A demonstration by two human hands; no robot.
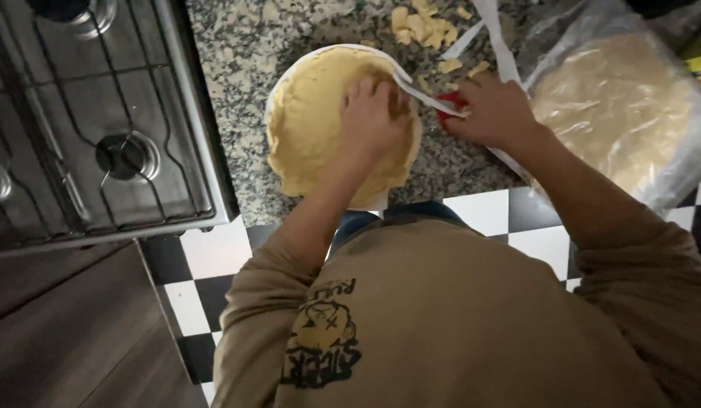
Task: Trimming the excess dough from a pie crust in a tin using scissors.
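Observation:
A round white dish lined with pale yellow dough sits on the speckled granite counter. My left hand presses flat on the dough at the dish's right side. My right hand grips a red-handled knife. Its blade lies across the dish's right rim, touching the dough edge just by my left fingers. A pile of trimmed dough scraps lies on the counter just beyond the dish.
A gas stove with black grates fills the left side, its steel edge close to the dish. At right lies a clear plastic bag holding a flat round of dough. Below the counter edge shows black-and-white checkered floor.

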